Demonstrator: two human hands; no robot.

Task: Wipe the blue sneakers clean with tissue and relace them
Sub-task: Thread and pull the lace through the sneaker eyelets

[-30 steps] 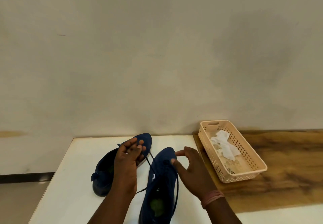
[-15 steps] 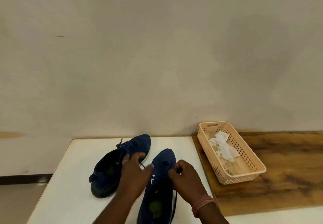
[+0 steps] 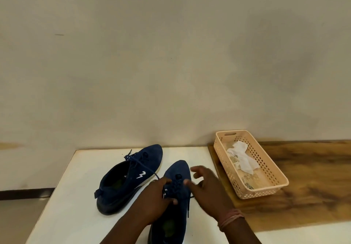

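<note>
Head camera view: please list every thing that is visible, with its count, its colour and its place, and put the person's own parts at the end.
sneakers: 2, dark blue. The far sneaker lies tilted on its side on the white table; the near sneaker stands upright beside it, under the hands.
lace: 1 clearly seen, dark blue, running from the far sneaker toward the hands.
white table: 1, white, lower left.
wooden surface: 1, brown, on the right.
basket: 1, peach, perforated, on the wooden surface.
tissue: 1 crumpled piece, white, inside the basket.
wall: 1, beige, behind everything.
left hand: 1, gripping the lacing area of the near sneaker.
right hand: 1, fingers spread, thumb touching the near sneaker.
wrist bands: pinkish, on the right wrist.
</note>
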